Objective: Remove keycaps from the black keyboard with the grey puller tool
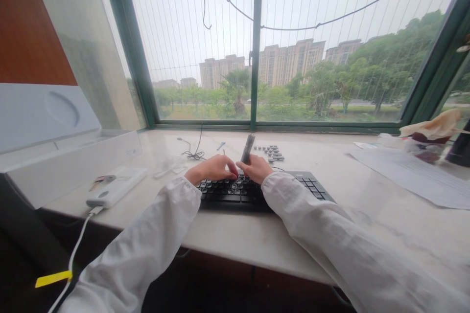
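Note:
A black keyboard (235,199) lies on the white stone sill, and many of its key spots show without caps. My left hand (213,168) is bent over its upper middle, thumb and fingers pinched together close to the keys. Whatever that pinch holds is too small or hidden to make out. Just to its right, my right hand (258,168) is closed around a dark grey, bar-shaped tool (248,148), which stands up tilted above the keyboard. Its lower end is hidden by the hands. Behind the right hand, several loose keycaps (273,153) lie in rows on the sill.
A coiled black cable (196,155) and a small blue item (221,145) lie behind the keyboard. At left are a white power strip (115,188) with keys (103,181) on it and an open white box (88,166). Papers (407,173) lie right, below the window.

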